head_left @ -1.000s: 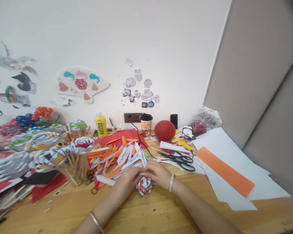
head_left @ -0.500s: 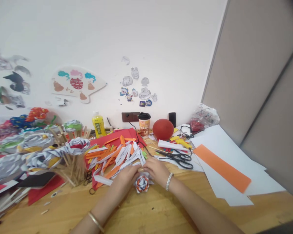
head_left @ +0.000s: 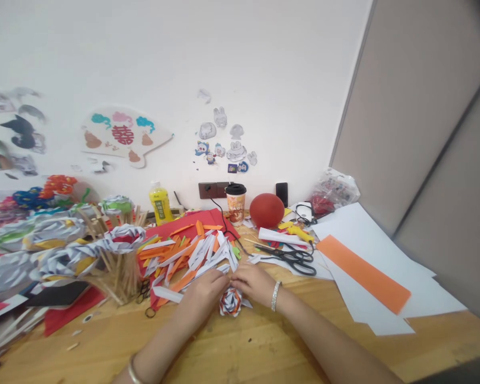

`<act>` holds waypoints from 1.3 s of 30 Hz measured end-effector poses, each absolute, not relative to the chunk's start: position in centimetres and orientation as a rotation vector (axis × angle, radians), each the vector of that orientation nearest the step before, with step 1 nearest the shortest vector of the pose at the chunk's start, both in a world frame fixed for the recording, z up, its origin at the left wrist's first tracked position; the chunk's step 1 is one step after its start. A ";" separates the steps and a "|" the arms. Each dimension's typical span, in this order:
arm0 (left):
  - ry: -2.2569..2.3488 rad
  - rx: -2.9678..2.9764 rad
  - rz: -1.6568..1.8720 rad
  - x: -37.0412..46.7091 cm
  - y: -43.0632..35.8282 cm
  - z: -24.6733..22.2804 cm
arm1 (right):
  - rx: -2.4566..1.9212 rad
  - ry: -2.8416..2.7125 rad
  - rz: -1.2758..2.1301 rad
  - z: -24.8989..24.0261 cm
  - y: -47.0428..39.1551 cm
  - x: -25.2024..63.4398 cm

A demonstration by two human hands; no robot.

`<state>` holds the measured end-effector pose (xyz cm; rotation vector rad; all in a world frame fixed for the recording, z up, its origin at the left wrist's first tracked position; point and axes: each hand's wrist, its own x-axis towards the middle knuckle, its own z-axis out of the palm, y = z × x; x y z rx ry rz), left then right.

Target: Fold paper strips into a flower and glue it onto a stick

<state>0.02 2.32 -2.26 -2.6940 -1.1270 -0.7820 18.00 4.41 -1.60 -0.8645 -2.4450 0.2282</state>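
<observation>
Paper rosette already rounded, sits just nearside of left hand and right hand, both half-curled, fingertips nearly meeting; exact grip hidden, can't tell. Folded strips beyond lie loose, unjoined.

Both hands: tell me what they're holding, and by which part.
The left hand and right hand appear to hold the orange-and-white paper flower at its far side, beyond the bloom; exactly what is pinched there cannot be told.
</observation>
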 end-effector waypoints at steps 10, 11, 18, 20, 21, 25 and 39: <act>-1.069 -2.696 -0.664 0.3 1.8 -1.4 | -0.866 -2.428 0.257 -1.6 4.3 18.0; -1.064 -2.699 -0.659 0.4 1.7 -1.3 | -0.866 -2.425 0.268 -1.7 4.3 18.0; -1.085 -2.745 -0.718 0.7 1.4 -0.8 | -0.907 -2.402 0.276 -1.7 4.3 18.1; -1.129 -2.769 -0.700 0.6 1.5 -0.9 | -0.892 -2.433 0.193 -1.5 4.1 18.0; -1.152 -2.784 -0.695 0.6 1.5 -1.0 | -0.886 -2.451 0.144 -1.5 4.1 18.0; -1.228 -2.835 -0.721 0.5 2.2 -1.9 | -0.909 -2.494 0.013 -1.6 3.9 17.7; -1.538 -2.796 -0.791 0.4 2.0 -0.6 | -1.196 -2.324 0.149 -1.8 4.7 19.2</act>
